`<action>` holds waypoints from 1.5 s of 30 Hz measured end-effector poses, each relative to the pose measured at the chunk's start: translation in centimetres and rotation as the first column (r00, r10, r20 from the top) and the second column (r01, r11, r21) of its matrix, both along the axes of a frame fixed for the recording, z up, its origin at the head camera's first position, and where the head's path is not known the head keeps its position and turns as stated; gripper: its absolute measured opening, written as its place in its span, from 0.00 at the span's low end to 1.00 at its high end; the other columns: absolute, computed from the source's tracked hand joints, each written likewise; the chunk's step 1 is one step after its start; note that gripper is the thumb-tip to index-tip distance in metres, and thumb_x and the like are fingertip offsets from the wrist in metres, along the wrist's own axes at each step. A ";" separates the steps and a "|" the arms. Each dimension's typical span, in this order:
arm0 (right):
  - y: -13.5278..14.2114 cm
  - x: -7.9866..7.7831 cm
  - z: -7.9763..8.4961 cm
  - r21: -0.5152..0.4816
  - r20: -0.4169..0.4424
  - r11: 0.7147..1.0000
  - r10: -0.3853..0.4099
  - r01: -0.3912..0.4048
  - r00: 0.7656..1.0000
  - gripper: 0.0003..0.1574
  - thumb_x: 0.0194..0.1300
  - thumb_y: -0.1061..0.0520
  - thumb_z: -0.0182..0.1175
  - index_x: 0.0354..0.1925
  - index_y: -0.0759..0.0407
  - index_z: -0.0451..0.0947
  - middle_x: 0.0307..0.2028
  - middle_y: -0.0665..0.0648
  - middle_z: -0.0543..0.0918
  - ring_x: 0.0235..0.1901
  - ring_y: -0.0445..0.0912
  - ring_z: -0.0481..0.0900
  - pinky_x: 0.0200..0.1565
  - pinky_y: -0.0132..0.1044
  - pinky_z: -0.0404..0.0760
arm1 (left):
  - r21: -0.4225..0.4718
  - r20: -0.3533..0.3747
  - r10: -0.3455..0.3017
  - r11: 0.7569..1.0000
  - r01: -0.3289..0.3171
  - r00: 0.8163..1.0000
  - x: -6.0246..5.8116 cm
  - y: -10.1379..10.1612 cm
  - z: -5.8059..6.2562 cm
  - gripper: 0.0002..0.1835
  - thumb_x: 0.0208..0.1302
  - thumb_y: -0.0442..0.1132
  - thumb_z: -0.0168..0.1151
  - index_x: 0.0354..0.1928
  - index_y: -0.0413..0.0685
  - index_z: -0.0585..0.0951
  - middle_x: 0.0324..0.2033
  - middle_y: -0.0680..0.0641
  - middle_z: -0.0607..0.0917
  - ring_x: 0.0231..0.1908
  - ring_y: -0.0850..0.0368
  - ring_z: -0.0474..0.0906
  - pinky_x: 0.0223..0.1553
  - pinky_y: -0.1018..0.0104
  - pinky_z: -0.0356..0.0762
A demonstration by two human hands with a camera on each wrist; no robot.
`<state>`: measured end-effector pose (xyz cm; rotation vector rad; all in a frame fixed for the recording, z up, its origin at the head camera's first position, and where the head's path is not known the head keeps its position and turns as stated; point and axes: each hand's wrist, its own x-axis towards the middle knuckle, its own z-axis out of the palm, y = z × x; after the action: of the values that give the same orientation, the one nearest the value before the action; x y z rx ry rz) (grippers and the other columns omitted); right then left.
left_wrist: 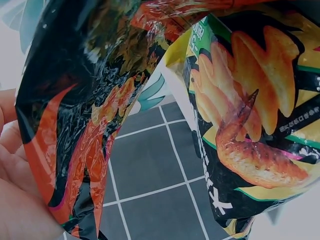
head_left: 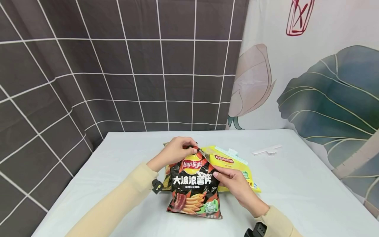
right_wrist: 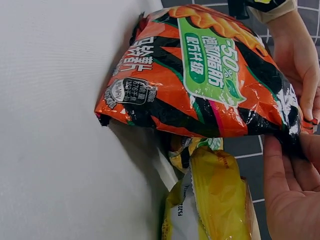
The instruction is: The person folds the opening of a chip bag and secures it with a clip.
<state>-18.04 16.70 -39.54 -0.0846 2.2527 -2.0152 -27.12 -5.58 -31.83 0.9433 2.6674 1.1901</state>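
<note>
A black and orange Lay's chip bag [head_left: 193, 187] stands nearly upright, front toward me, its lower edge close over the white table. At its top, my left hand [head_left: 177, 150] pinches the bag between thumb and fingers. My right hand [head_left: 235, 184] grips its right edge, thumb on the front and fingers behind; the right wrist view shows the film gathered at those fingers. Behind it on the right leans a yellow Lay's bag [head_left: 234, 166] with a pale clip strip [head_left: 231, 155] along its top. A black and yellow chip bag [left_wrist: 255, 130] with a chicken wing picture is partly hidden behind it.
A loose white bag clip [head_left: 267, 150] lies on the white tabletop [head_left: 296, 191], right of the bags. Dark grid-patterned cloth [head_left: 142, 65] hangs behind and to the left, and a leaf-printed curtain [head_left: 266, 98] hangs on the right.
</note>
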 end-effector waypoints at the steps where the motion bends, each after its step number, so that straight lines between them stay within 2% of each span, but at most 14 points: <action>1: 0.0 0.0 0.0 -0.001 -0.007 1.000 0.002 -0.002 1.000 0.29 0.67 0.54 0.60 0.62 0.64 0.71 0.60 0.70 0.74 0.51 0.52 0.82 0.49 0.37 0.83 | 0.003 -0.001 -0.006 1.000 0.006 1.000 0.0 0.0 0.0 0.06 0.64 0.40 0.63 0.41 0.50 0.85 0.40 0.50 0.87 0.41 0.59 0.81 0.44 0.65 0.79; 9: -0.2 0.3 0.0 0.002 -0.026 1.000 -0.024 0.024 0.999 0.26 0.66 0.56 0.61 0.61 0.60 0.74 0.61 0.68 0.74 0.50 0.52 0.83 0.47 0.38 0.83 | -0.007 -0.012 -0.052 0.999 0.052 0.999 0.1 -0.2 0.2 0.08 0.67 0.36 0.59 0.44 0.48 0.85 0.43 0.49 0.86 0.39 0.61 0.80 0.41 0.68 0.78; 16: -0.4 0.3 -0.1 0.014 -0.040 0.998 -0.056 0.057 0.998 0.23 0.64 0.59 0.62 0.58 0.59 0.77 0.60 0.64 0.76 0.50 0.51 0.83 0.46 0.35 0.84 | -0.020 -0.015 -0.058 0.998 0.058 0.998 0.0 -0.3 0.1 0.10 0.68 0.34 0.57 0.40 0.55 0.86 0.44 0.50 0.86 0.39 0.62 0.79 0.41 0.67 0.76; 22: -0.5 0.4 -0.1 0.051 -0.065 0.996 -0.067 0.070 0.996 0.21 0.63 0.60 0.63 0.55 0.58 0.80 0.58 0.59 0.79 0.56 0.52 0.79 0.48 0.34 0.82 | -0.010 0.011 -0.082 0.997 0.083 0.997 0.1 -0.4 0.2 0.11 0.68 0.32 0.56 0.37 0.53 0.87 0.41 0.50 0.87 0.33 0.63 0.77 0.36 0.69 0.75; 26: -0.5 0.4 -0.1 0.090 -0.093 0.992 -0.078 0.087 0.993 0.19 0.62 0.60 0.64 0.52 0.56 0.82 0.56 0.55 0.81 0.60 0.52 0.75 0.53 0.33 0.79 | -0.008 0.037 -0.085 0.996 0.086 0.996 0.2 -0.5 0.3 0.12 0.69 0.32 0.55 0.36 0.52 0.86 0.40 0.49 0.87 0.22 0.63 0.70 0.28 0.70 0.71; 30: -0.6 0.3 -0.1 0.103 -0.117 0.990 -0.083 0.095 0.990 0.18 0.61 0.61 0.64 0.51 0.56 0.83 0.55 0.56 0.81 0.60 0.51 0.75 0.54 0.31 0.78 | -0.005 0.053 -0.085 0.996 0.086 0.995 0.4 -0.5 0.3 0.13 0.69 0.31 0.54 0.35 0.52 0.86 0.39 0.48 0.87 0.17 0.61 0.63 0.23 0.70 0.67; 35: -0.6 0.3 -0.1 0.115 -0.125 0.989 -0.082 0.096 0.989 0.17 0.61 0.62 0.64 0.50 0.57 0.83 0.55 0.56 0.82 0.60 0.51 0.76 0.53 0.27 0.77 | -0.017 0.036 -0.076 0.997 0.076 0.996 0.4 -0.5 0.3 0.15 0.67 0.29 0.52 0.34 0.52 0.87 0.40 0.49 0.87 0.21 0.61 0.68 0.27 0.71 0.70; 39: -0.5 0.3 -0.1 0.117 -0.127 0.989 -0.074 0.089 0.989 0.17 0.61 0.63 0.63 0.50 0.58 0.83 0.56 0.58 0.81 0.60 0.52 0.76 0.54 0.28 0.77 | -0.021 0.026 -0.068 0.997 0.069 0.997 0.4 -0.5 0.2 0.17 0.64 0.27 0.50 0.34 0.51 0.87 0.39 0.48 0.88 0.23 0.62 0.70 0.30 0.71 0.71; 45: -0.4 0.4 0.0 0.114 -0.106 0.991 -0.063 0.075 0.992 0.17 0.61 0.63 0.63 0.50 0.59 0.83 0.58 0.60 0.79 0.61 0.51 0.75 0.56 0.31 0.77 | -0.028 0.034 -0.058 0.998 0.059 0.998 0.3 -0.5 0.1 0.17 0.63 0.27 0.50 0.34 0.50 0.88 0.40 0.48 0.88 0.17 0.62 0.64 0.23 0.72 0.65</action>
<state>-17.68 16.26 -39.55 -0.1025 2.4645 -1.9481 -26.82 -6.09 -31.73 0.9811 2.6054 1.1413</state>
